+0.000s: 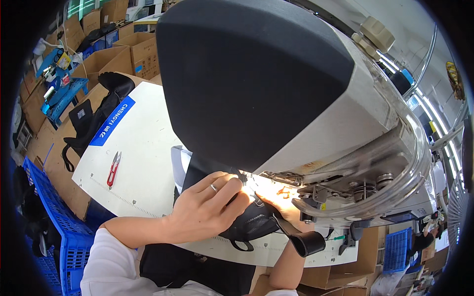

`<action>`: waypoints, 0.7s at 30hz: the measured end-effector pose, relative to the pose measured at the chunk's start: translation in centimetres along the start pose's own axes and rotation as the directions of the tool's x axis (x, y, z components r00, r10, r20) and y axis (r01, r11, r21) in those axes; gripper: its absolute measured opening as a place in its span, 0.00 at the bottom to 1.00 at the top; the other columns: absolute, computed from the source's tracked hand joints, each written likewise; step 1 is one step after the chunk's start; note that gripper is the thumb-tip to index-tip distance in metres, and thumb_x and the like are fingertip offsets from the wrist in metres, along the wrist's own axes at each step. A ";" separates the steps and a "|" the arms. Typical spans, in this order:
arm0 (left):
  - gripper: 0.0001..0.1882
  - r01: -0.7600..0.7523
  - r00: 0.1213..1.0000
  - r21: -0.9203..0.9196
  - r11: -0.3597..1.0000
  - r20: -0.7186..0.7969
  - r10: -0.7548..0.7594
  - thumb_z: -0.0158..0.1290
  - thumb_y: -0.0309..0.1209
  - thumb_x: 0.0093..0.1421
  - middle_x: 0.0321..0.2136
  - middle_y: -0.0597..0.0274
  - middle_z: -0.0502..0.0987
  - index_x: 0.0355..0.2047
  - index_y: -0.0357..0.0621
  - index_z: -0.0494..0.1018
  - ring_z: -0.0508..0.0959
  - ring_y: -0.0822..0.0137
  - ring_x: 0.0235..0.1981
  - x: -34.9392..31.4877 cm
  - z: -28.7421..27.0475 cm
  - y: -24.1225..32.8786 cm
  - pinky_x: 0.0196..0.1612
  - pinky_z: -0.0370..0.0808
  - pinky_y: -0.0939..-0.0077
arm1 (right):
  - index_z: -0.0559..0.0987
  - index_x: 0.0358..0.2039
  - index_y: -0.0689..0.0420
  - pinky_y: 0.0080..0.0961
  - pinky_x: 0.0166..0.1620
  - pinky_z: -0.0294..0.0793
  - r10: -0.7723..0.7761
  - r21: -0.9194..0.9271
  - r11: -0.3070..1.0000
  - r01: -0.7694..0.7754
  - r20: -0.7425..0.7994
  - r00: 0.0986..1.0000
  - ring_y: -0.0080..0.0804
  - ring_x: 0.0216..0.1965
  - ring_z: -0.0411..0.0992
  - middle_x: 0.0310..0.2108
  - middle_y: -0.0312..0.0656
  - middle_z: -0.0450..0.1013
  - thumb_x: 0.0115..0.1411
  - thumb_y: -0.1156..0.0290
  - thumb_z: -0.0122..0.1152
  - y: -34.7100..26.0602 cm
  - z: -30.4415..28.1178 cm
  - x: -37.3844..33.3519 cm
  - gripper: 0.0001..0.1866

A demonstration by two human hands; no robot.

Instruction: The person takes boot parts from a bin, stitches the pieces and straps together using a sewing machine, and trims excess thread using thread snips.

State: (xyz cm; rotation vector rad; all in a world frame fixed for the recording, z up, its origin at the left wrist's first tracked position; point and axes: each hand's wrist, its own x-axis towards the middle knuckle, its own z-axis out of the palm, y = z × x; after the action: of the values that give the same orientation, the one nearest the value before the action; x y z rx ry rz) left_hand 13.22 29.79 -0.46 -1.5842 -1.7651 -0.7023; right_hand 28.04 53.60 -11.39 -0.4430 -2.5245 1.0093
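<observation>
A sewing machine [256, 74] with a big dark head fills the middle, its lamp glaring at the needle area. Under it lies a black fabric bag [254, 219] with a strap loop, a small buckle and a mesh-like patch. My left hand [212, 204], with a ring, is closed, its fingertips pinching a black edge of the bag beside the needle area. From the right, my right hand [286, 204] reaches under the machine head and grips the bag's other side; glare and machine parts hide most of its fingers. A black curved lever [307, 243] hangs over my right wrist.
On the white table [148, 126] lie red thread snips [114, 170]. Black strapped pieces [91, 116] rest at its far left edge. A blue crate [64, 217] stands at the left, cardboard boxes [111, 64] behind, and another blue crate [397, 250] at the right.
</observation>
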 end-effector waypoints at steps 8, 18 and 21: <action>0.10 0.038 0.998 -0.059 0.998 -0.051 -0.041 0.59 0.29 0.48 0.30 0.59 0.69 0.27 0.40 0.70 0.75 0.63 0.32 -0.3 0.0 -1.2 0.44 0.76 0.70 | 0.78 0.48 0.45 0.35 0.55 0.68 -0.254 -0.043 0.967 0.252 -0.049 0.966 0.43 0.49 0.72 0.49 0.44 0.73 0.48 0.79 0.63 -9.8 -0.3 1.9 0.25; 0.28 0.170 0.982 -0.351 0.921 0.143 -0.127 0.60 0.49 0.52 0.39 0.58 0.73 0.43 0.39 0.73 0.74 0.61 0.40 -1.1 -1.8 1.3 0.62 0.56 0.40 | 0.75 0.31 0.62 0.21 0.36 0.72 0.336 0.660 0.745 -0.100 -0.241 0.910 0.22 0.30 0.71 0.29 0.39 0.74 0.51 0.82 0.64 -10.8 2.8 1.5 0.08; 0.29 0.179 0.980 -0.429 0.885 0.159 -0.121 0.59 0.53 0.51 0.46 0.59 0.72 0.41 0.42 0.71 0.72 0.61 0.48 -1.8 -0.6 2.9 0.63 0.43 0.29 | 0.72 0.27 0.61 0.19 0.34 0.71 0.327 0.671 0.737 -0.080 -0.251 0.911 0.19 0.28 0.69 0.26 0.36 0.72 0.51 0.83 0.63 -12.0 3.2 1.6 0.08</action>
State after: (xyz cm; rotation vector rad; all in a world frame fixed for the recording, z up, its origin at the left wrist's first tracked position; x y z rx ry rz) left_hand 16.23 28.55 -1.57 -1.8317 -1.9329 -1.1685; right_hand 23.40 44.08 -4.68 -0.6274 -1.6730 1.6373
